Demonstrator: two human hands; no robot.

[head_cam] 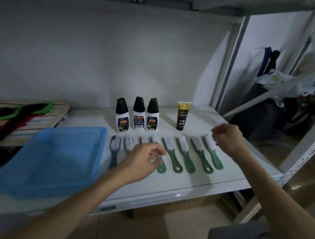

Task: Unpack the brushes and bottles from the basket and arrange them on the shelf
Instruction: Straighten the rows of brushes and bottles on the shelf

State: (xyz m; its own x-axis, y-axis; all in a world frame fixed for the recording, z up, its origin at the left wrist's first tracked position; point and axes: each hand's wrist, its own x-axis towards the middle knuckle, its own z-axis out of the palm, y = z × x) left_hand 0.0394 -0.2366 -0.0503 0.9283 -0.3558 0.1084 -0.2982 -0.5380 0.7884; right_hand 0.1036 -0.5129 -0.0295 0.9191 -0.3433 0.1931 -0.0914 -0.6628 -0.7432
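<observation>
Several green-handled brushes (186, 153) with white bristles lie in a row along the front of the white shelf (186, 186). Behind them stand three white bottles (139, 116) with black caps and a black-and-gold tube (182, 116). The blue basket (48, 161) sits at the left and looks empty. My left hand (143, 160) hovers over the middle brushes, fingers loosely curled, holding nothing that I can see. My right hand (228, 137) hangs above the rightmost brush (212, 153), fingers half curled and empty.
A pile of striped cloth with red, black and green items (23, 116) lies at the back left. A grey shelf upright (232, 64) stands at the right, with dark bags (274, 107) beyond it. A cardboard box (166, 209) sits under the shelf.
</observation>
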